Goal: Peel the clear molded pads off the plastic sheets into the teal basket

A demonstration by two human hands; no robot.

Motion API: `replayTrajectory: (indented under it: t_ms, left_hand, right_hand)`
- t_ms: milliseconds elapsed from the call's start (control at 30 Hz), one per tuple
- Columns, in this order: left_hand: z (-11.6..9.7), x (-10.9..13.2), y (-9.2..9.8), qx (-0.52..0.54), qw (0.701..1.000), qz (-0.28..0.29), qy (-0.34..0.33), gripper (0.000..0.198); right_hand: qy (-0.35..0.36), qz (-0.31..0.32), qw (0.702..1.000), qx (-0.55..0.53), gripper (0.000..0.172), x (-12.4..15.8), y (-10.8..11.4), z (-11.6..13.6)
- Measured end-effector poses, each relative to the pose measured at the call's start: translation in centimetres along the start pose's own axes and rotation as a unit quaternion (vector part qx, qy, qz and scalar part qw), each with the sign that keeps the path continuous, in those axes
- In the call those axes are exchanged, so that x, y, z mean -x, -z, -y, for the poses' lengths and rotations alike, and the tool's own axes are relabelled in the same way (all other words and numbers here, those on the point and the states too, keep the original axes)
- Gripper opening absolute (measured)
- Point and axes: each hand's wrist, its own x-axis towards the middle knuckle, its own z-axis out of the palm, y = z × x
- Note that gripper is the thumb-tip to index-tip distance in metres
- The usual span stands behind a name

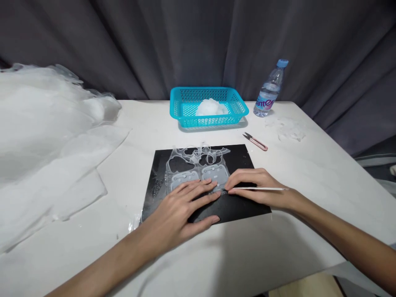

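Observation:
A black mat lies on the white table under a translucent, silicone-like sheet with cut-out openings and curled strips at its far edge. Two rounded-rectangle panels with small raised dots form its near part; the right panel shows between my hands, while my fingers partly cover the left panel. My left hand rests flat, fingers stretched over the panels' near edge. My right hand pinches a slim white pen-shaped tool, its tip close to my left fingertips at the right panel's near edge.
Behind the mat stands a blue basket holding a whitish clump. Pink-handled thread snips, a water bottle and clear scraps lie or stand to its right. A large heap of translucent sheets covers the left side.

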Motion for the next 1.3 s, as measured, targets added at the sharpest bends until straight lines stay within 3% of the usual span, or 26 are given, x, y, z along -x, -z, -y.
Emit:
replayTrajectory:
  t_ms: [300, 600, 1300]
  left_hand:
    - [-0.07, -0.11, 0.3, 0.011, 1.0, 0.019, 0.015, 0.049]
    - [0.29, 0.21, -0.14, -0.018, 1.0, 0.011, -0.003, 0.055]
    - [-0.07, -0.2, 0.33, -0.005, 1.0, 0.023, 0.007, 0.058]
  right_hand:
    - [0.026, 0.015, 0.999, 0.012, 0.014, 0.09, -0.41, -0.2]
    - [0.003, 0.015, 1.0, 0.002, 0.013, 0.22, 0.22, 0.01]
    - [0.072, 0.033, 0.997, 0.025, 0.017, 0.08, -0.2, -0.36]
